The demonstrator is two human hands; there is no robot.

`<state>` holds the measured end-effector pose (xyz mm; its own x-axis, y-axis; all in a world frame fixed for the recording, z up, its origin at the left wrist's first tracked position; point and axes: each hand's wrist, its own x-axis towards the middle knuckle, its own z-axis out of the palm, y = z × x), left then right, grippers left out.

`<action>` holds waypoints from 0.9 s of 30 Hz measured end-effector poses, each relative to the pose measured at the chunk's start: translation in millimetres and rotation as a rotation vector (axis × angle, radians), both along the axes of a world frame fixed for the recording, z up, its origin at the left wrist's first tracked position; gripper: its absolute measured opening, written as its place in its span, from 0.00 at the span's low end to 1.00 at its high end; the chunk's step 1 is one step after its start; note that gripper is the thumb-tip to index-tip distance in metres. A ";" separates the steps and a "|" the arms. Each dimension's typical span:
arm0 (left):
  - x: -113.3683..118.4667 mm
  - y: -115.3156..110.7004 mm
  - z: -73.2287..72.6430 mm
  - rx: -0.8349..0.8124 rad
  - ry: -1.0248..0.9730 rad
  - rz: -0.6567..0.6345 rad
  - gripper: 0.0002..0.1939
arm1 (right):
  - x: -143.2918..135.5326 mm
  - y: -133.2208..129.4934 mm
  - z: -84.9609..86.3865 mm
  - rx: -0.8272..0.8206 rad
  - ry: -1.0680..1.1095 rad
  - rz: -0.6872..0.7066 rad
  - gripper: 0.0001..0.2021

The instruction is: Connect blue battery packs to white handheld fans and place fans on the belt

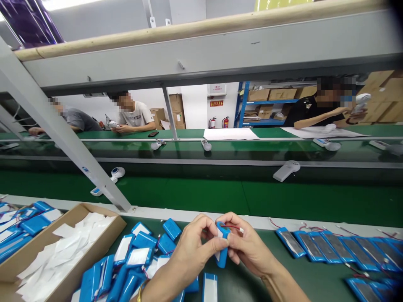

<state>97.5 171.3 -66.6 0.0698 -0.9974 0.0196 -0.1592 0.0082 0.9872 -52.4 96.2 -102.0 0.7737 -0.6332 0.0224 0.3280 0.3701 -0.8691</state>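
Between my two hands is a blue battery pack (223,256) with a white patch on its side and a red wire ending in a white plug. My left hand (197,243) grips it from the left, thumb pressed near its upper part. From the right, my right hand (247,241) pinches its upper end with thumb and fingers, close to the wire. Below my hands another blue battery pack (210,287) with a white face lies on the green bench. A pile of blue battery packs (138,256) lies left of my left forearm.
A cardboard box (118,228) of white paper pieces stands left, with more packs beyond it. Rows of dark-faced battery packs (335,247) lie right. A conveyor (204,193) carries white handheld devices (286,170). A slanted metal post (72,134) rises left; several people sit opposite.
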 end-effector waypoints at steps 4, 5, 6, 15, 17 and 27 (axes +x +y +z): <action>0.1 -0.3 2.2 -0.019 -0.019 -0.004 0.13 | -1.3 -0.9 0.9 -0.032 0.029 0.001 0.20; 0.1 -0.3 2.1 -0.025 -0.011 -0.004 0.13 | -1.5 -1.2 0.7 -0.033 0.029 0.005 0.21; 0.0 -0.3 1.9 -0.031 -0.002 -0.004 0.13 | -1.7 -1.5 0.3 -0.033 0.026 0.012 0.21; -0.2 0.3 7.1 -0.050 0.043 -0.012 0.13 | 0.9 -1.5 -0.3 -0.023 0.038 0.017 0.24; 0.6 -0.3 8.2 -0.054 0.067 -0.015 0.13 | 1.3 -0.5 1.1 -0.011 0.040 0.001 0.24; -0.1 5.3 7.3 -0.008 0.134 0.001 0.16 | 2.1 5.0 5.2 -0.042 0.083 0.010 0.24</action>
